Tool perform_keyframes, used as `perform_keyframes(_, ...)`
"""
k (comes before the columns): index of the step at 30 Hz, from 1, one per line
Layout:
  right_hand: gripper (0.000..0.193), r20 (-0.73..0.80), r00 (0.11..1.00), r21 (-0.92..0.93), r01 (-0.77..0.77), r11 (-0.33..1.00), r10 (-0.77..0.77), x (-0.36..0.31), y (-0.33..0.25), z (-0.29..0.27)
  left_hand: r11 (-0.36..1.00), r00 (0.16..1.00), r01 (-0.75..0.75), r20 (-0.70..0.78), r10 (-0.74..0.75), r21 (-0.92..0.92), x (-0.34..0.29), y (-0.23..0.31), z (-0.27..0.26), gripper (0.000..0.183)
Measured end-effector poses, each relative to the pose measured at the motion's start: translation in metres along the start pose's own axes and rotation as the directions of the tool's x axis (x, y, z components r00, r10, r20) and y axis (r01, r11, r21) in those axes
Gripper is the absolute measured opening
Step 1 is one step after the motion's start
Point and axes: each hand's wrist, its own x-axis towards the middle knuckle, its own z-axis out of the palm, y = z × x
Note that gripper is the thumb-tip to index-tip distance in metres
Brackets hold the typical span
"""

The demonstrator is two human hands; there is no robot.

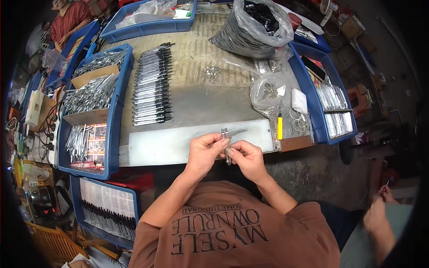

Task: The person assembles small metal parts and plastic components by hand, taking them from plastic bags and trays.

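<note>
My left hand (pixel 203 154) and my right hand (pixel 248 161) meet over the white board (pixel 156 146) at the near edge of the table. Between their pinched fingertips they hold a slim metal part (pixel 225 132), upright in the picture; its exact kind is too small to tell. Beyond my left hand lies a long row of slim silver parts with black ends (pixel 153 85). Small metal pieces (pixel 212 74) are scattered on the table past the board. A screwdriver with a yellow handle (pixel 279 128) lies right of my right hand.
Blue trays of slim metal parts stand left (pixel 114 134) and right (pixel 350 117). At the back sit a plastic sack of black parts (pixel 243 38) and another blue tray (pixel 147 31). A small bag of metal pieces (pixel 269 92) lies right. Other people sit nearby.
</note>
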Motion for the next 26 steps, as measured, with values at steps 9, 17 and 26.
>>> perform_keyframes(9, 0.010, 0.009, 1.000, -0.057, -0.005, 0.998, 0.006, 0.0006, 0.0036, -0.0013, 1.000, 1.000, 0.004, 0.001, -0.004, 0.012, 0.0003, -0.0006, -0.0005, 0.013)
perform_keyframes(17, 0.010, 0.008, 1.000, -0.083, -0.015, 0.996, 0.015, 0.0000, 0.0047, -0.0027, 0.999, 1.000, 0.018, -0.003, -0.018, 0.029, 0.0002, -0.0006, -0.0001, 0.013)
perform_keyframes(26, 0.011, 0.005, 1.000, -0.068, -0.022, 0.997, 0.022, 0.0000, 0.0034, -0.0014, 1.000, 1.000, 0.001, -0.003, -0.001, 0.024, 0.0002, -0.0025, -0.0013, 0.013)
